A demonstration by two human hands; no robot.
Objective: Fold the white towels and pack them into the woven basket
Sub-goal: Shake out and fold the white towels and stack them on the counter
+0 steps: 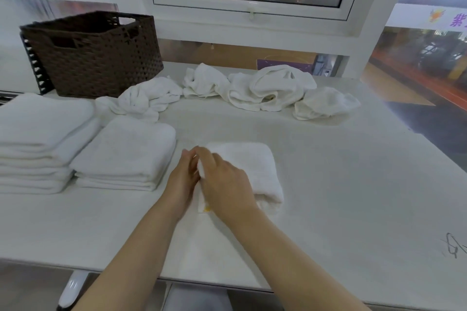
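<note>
As both your hands pinch the half-folded white terry towel's left edge, left hand beside right hand, the dark woven basket stands far left across the counter.

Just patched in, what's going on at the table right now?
A person is folding a white towel at the table's near edge; the left hand and right hand meet at its left edge, pinching the fabric. Two stacks of folded towels sit to the left. Crumpled towels wait further back beside the woven basket.
</note>
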